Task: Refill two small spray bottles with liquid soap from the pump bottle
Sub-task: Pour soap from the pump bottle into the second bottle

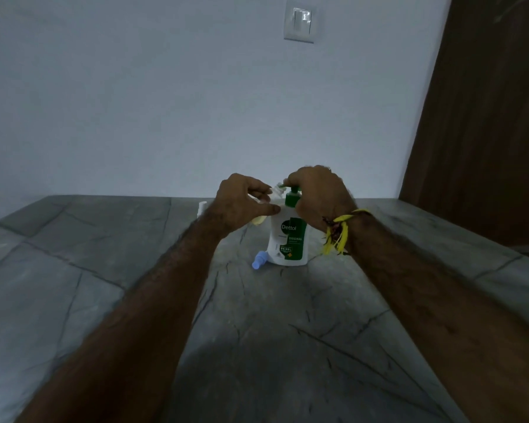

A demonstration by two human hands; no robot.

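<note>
A small white thing (202,208) stands at the back of the grey desk (104,254), mostly hidden. The left hand (242,203) has its grip closed around a small spray bottle (261,215), tipped up to the pump spout. A blue spray cap (259,260) lies on the desk, touching the pump bottle (289,239). The right hand (318,190) presses down on the green pump (293,197), grip closed over it.
</note>
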